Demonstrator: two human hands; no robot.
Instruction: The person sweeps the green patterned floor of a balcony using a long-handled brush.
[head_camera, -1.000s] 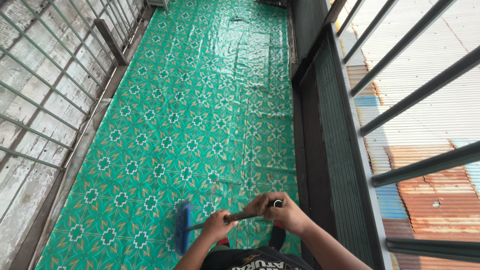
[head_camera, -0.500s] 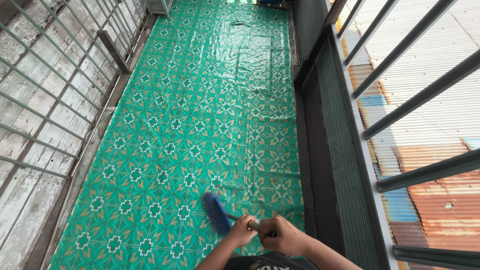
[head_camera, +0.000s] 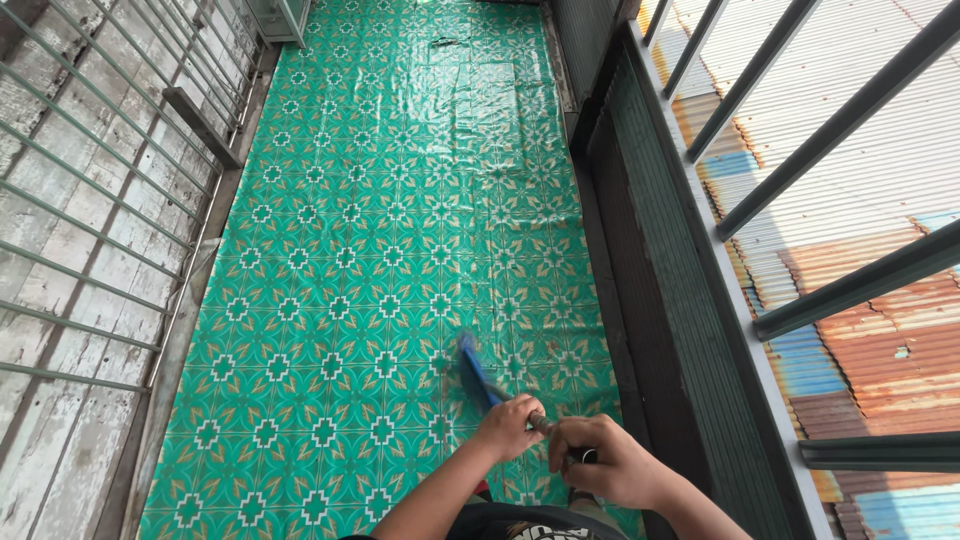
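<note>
I have both hands on a broom (head_camera: 480, 375), low and near in the view, right of the middle. My left hand (head_camera: 507, 428) wraps the handle further down, fingers curled tight round it. My right hand (head_camera: 605, 462) grips the near end of the handle, fingers closed round it too, just beside the left and a little nearer to me. The two hands are close together but not touching, with a short piece of the handle showing between them.

The broom's blue head is blurred. It lies on the mat (head_camera: 380, 250) just beyond my left hand, slanting away up and to the left. The handle runs from it back toward me and to the right.

The mat is a green sheet with a repeating pattern of white crosses and tan leaves. It covers the narrow floor from near me to the far end. Creases and a bright sheen show on its far part.

On the left runs a metal grille (head_camera: 90, 200), with weathered grey planks seen behind it. On the right stands a dark corrugated wall (head_camera: 650, 280), and above it dark slanted bars (head_camera: 850, 280). Through those bars I see rusty corrugated roofing (head_camera: 880, 370) with patches of blue.
</note>
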